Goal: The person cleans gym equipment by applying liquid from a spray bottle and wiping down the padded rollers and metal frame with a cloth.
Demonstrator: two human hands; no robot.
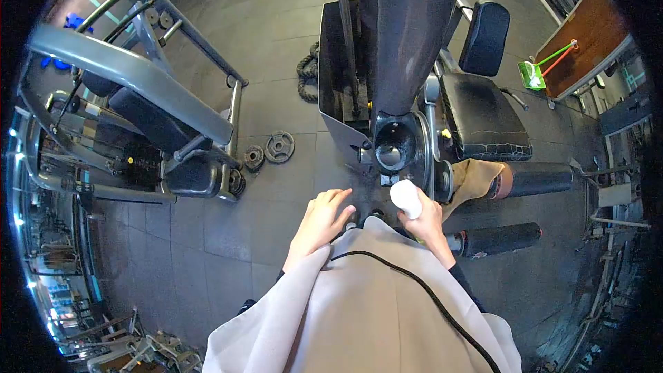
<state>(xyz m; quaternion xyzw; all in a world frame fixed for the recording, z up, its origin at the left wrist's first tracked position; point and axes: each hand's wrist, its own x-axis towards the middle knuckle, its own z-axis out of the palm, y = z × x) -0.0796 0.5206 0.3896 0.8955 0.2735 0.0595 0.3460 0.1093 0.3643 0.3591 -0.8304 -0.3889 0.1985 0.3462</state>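
My left hand [319, 222] is held out in front of the grey garment, fingers apart and nothing in it. In my right hand [427, 224] is a smooth white bottle-like object [406, 198], gripped with its rounded end pointing forward; its lower part is hidden by my fingers. Just ahead of both hands stands a gym machine with a dark upright column [406, 34] and a shiny black round cup [395, 145] at its base. Beside my right hand, a brown cloth [472, 181] hangs over a padded roller [539, 179].
A black padded seat [483, 117] with cracked edges is at right; another roller [501, 240] lies lower. Weight plates [280, 146] and a thick rope [308, 74] rest on the floor. A grey-framed machine [131, 62] stands left; a green dustpan [532, 75] is far right.
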